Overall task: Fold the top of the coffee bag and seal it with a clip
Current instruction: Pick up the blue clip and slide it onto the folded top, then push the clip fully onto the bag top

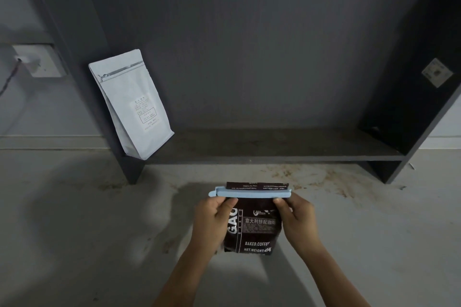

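A dark brown coffee bag [253, 229] with white lettering stands upright on the grey floor in front of me. A long light blue clip [249, 192] lies across its folded top, and a strip of the fold sticks out above the clip. My left hand [212, 217] grips the bag's left side, with the thumb pressing up against the clip's underside. My right hand [295, 217] holds the right side the same way, fingertips on the clip near its right end.
A dark grey shelf unit [274, 154] stands ahead, its low board just above the floor. A white pouch bag [132, 104] leans at its left end. A wall socket [40, 62] with a cable is at far left. Brown stains mark the floor [331, 177].
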Motion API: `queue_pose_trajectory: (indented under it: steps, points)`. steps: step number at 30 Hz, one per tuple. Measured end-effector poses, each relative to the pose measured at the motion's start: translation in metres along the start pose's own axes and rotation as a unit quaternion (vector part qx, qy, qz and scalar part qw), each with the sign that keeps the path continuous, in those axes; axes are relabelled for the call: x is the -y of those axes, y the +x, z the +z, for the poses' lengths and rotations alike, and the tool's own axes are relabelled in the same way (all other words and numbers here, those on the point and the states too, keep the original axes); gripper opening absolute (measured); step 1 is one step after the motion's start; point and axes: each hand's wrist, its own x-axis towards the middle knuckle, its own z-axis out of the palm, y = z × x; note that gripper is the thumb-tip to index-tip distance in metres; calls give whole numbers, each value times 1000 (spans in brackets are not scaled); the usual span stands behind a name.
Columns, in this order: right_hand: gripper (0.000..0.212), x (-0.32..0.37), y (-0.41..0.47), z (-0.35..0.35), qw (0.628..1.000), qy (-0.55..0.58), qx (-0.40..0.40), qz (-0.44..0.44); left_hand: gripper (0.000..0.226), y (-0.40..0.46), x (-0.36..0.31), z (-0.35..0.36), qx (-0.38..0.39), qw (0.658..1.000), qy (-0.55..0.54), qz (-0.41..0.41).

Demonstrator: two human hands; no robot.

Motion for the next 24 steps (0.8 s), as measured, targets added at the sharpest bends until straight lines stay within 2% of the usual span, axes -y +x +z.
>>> queue_pose_trajectory:
  steps: [3,5,8,10,11,12,13,14,16,18,21,24]
  points:
    - [40,-4,-2,0,999,-10,32,20,19,-7,7,3,-15,999,-21,-21]
    - [41,-1,1,-4,1000,-2,23,4,26,-5,4,2,-21,999,-43,-4]
    - [42,2,5,-5,999,-12,33,8,43,5,10,0,2,1000,11,6]
    - [42,-3,2,0,998,-33,52,29,37,6,19,1,29,999,-20,-19]
    - [39,-5,0,1,997,-39,54,34,27,4,23,2,43,998,-37,-37]
    - [33,-7,-1,2,997,-42,57,33,14,4,25,2,69,995,-55,-53]
    - [28,-11,-2,3,996,-49,67,35,14,5,26,0,108,990,-64,-69]
    - [30,-16,-5,5,993,-57,90,48,27,4,28,-2,154,982,-67,-89]
    - [52,-26,-9,9,981,-83,146,94,56,6,33,-5,237,960,-70,-135]
    - [70,-35,-13,15,970,-110,172,136,78,6,39,-7,273,946,-64,-162]
    - [71,-39,-12,18,970,-97,158,157,84,7,42,-7,248,951,-42,-178]
    - [64,-34,-2,18,975,-75,143,150,74,12,34,-13,206,964,-45,-163]
